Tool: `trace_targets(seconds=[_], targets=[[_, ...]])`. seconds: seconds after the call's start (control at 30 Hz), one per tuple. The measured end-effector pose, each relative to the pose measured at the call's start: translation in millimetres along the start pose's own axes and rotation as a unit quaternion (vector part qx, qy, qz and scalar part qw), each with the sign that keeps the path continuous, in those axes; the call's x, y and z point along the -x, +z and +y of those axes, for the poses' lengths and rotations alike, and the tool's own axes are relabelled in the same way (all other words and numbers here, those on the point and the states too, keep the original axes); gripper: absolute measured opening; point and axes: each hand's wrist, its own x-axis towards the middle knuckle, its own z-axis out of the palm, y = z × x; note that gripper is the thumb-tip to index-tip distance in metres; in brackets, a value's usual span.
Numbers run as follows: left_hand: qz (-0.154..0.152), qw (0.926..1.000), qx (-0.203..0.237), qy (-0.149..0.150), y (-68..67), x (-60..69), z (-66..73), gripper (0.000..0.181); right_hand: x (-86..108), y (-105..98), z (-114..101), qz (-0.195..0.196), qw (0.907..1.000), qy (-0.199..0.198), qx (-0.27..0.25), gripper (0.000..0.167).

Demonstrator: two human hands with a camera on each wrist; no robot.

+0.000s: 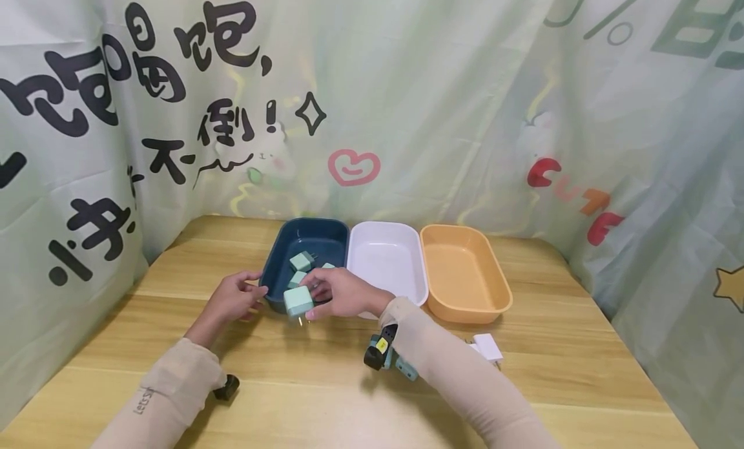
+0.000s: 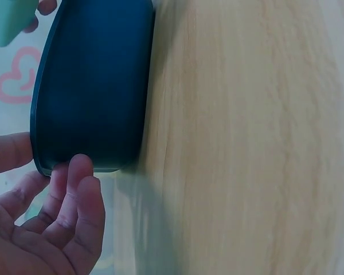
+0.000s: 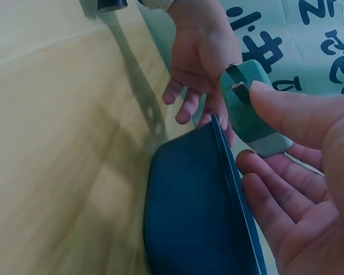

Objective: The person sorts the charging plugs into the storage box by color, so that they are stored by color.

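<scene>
The right hand [image 1: 344, 292] pinches a mint-green plug charger [image 1: 298, 301] by the navy tray's [image 1: 307, 225] near rim; its exposed prongs [image 3: 239, 91] could catch there and twist it loose onto the worktop [image 1: 308, 400]. The left hand [image 1: 235, 298], fingers relaxed against the tray, might not stop a skid.

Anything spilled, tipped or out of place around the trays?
Nothing stands out: the navy tray, white tray and orange tray sit upright side by side, and the right hand holds a green charger. The right sleeve partly hides loose chargers.
</scene>
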Motion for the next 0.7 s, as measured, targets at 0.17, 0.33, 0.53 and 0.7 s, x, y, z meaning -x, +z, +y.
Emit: trace_targets(seconds=[0.17, 0.33, 0.53, 0.7], targets=[[-0.002, 1.0000, 0.000, -0.001, -0.2, 0.5, 0.6, 0.052, -5.7, -5.3, 2.2, 0.012, 0.9998, 0.012, 0.013, 0.049], [-0.003, 1.0000, 0.004, 0.000, 1.0, -0.4, -0.6, 0.050, -11.4, -10.1, 6.2, 0.028, 0.9991, 0.021, 0.024, 0.052], [0.004, 1.0000, -0.002, -0.006, 1.2, -1.4, -0.5, 0.050, -19.0, -17.5, 11.0, 0.044, 0.9979, 0.023, 0.042, 0.049], [0.007, 0.9999, -0.005, -0.005, 0.6, -1.8, -0.6, 0.051, -25.9, -24.2, 14.2, 0.049, 0.9971, 0.027, 0.052, 0.050]])
